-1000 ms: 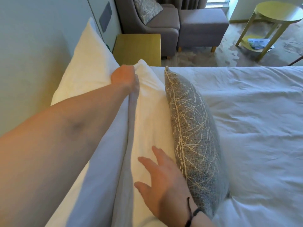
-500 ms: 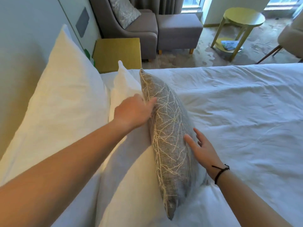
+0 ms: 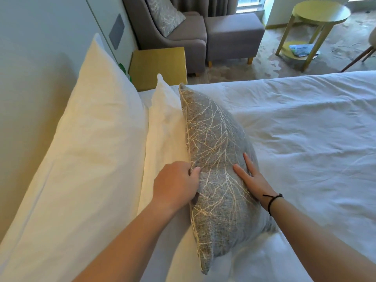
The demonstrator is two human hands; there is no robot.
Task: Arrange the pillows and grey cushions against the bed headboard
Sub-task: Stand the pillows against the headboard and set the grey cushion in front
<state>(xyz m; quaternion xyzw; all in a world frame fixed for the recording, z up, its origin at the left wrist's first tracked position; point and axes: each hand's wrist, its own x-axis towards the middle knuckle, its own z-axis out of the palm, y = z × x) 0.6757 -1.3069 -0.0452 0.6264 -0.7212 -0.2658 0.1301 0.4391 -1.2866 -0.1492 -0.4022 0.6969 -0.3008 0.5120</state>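
Note:
A grey cushion with a pale branch pattern stands on edge on the bed. It leans against a smaller white pillow, which stands in front of a large white pillow propped against the headboard wall. My left hand grips the cushion's top seam, thumb on the front face and fingers hidden behind. My right hand, with a black cord on the wrist, presses flat on the cushion's front face with straight fingers.
A white duvet covers the bed to the right. Beyond the bed stand a yellow bedside table, a grey armchair holding another patterned cushion, a grey footstool and a round yellow side table.
My left hand left the white pillow and slid back along the grey cushion's top edge towards me. My right hand moved from the pillow onto the cushion's front. The camera shifted.

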